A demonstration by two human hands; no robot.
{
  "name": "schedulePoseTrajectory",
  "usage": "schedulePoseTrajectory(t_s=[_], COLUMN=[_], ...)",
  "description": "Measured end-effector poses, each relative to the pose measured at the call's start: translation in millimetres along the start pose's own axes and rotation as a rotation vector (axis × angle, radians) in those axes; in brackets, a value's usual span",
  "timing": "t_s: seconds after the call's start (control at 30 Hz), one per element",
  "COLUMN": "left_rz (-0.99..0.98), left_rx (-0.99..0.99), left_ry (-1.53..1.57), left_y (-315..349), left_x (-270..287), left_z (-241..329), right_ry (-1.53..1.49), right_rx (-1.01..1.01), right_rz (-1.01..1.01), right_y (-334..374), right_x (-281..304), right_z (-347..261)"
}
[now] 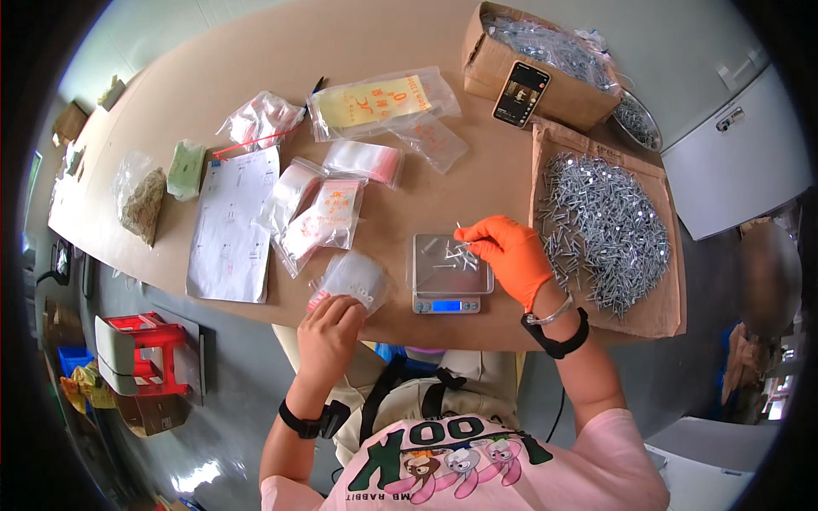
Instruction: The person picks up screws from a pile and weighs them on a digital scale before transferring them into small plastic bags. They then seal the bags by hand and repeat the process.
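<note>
My right hand (509, 255), in an orange glove, is over the right side of a small digital scale (446, 304) with a lit blue display. Its fingertips are pinched on some screws, one of them sticking up between them. More loose screws (452, 257) lie in the scale's clear tray. Bare, my left hand (331, 334) has its fingers closed on the near edge of some small clear plastic bags (356, 279) by the table's front edge. How many bags it grips is hidden.
A heap of screws (605, 226) lies on flattened brown cardboard at right. Behind it stand a cardboard box (558, 94), a propped phone (521, 94) and a metal bowl (637, 121). Bundled zip bags (332, 209), a printed sheet (230, 230) and a green block (185, 169) occupy the left.
</note>
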State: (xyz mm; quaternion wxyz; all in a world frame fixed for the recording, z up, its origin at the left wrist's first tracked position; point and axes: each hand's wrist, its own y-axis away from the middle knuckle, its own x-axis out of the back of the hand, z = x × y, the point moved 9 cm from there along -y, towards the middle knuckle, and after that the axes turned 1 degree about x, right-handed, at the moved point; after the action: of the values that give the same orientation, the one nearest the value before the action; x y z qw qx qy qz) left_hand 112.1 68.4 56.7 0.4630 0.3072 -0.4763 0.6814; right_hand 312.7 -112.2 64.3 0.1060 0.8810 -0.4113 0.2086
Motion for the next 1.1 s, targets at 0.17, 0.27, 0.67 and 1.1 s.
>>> schedulePoseTrajectory(t_s=[0.17,0.27,0.67,1.1], left_rz=[0.055,0.107,0.133,0.045], left_rx=[0.108,0.182,0.263,0.379], left_ry=[0.145,0.243,0.290,0.684], left_y=[-9,-12,-21,-13], left_x=[7,14,27,26], left_z=[-6,-12,-24,-41], right_ry=[-0.297,-0.189,0.567,0.850], right_rx=[0.033,0.020,0.196,0.108], right_rz=[0.079,0.175,0.111,-0.284], right_y=[10,25,40,-21], right_x=[28,69,77,-32], right_z=[4,9,-7,16])
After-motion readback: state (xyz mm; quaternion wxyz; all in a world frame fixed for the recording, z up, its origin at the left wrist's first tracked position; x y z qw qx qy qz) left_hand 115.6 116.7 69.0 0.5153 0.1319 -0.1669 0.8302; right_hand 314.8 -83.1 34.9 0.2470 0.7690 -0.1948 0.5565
